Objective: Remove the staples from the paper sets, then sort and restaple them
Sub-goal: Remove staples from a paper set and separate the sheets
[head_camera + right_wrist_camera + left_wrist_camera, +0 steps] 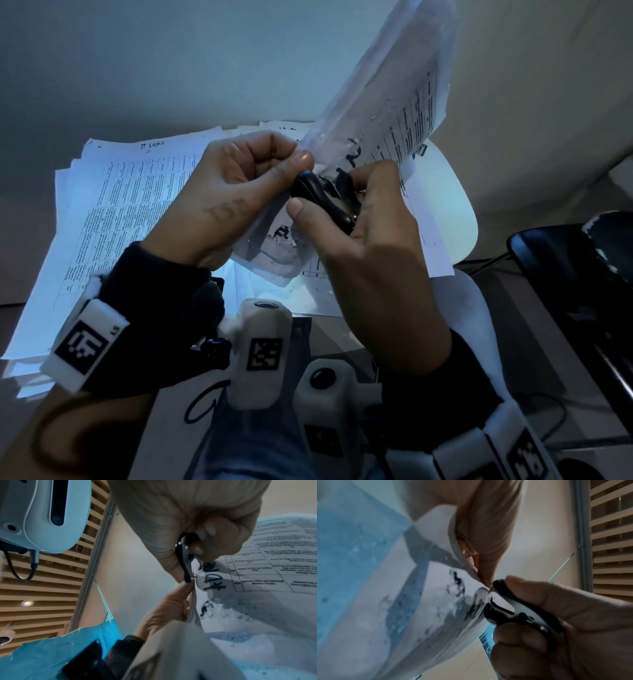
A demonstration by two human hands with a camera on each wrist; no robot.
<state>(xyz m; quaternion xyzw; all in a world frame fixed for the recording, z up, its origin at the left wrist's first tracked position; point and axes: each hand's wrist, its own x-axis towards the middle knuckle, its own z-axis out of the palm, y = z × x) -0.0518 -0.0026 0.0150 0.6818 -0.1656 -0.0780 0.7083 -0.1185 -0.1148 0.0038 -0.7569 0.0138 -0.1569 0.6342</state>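
We are gripping the black staple remover (322, 200) in our right hand (376, 253), thumb and fingers curled around its two wings. Our left hand (236, 195) is pinching the corner of the raised paper set (387, 120) between thumb and curled fingers, at 9 o'clock from the tool. The remover's metal claws are biting at the stapled corner; in the right wrist view a small bent wire shows at the claw tips, probably the staple, though we cannot confirm it.

Procedure, as we judge it: we are keeping the left pinch just beside the claws so the sheets stay taut, squeezing steadily and drawing the tool straight away from the sheet, not sideways, to avoid tearing the worn corner.

Beyond the hands, at 10 o'clock, a loose stack of printed sheets (113, 205) is lying on the work surface. At 3 o'clock a dark chair (565, 267) is standing. The lifted pages are hiding the area at 1 o'clock.
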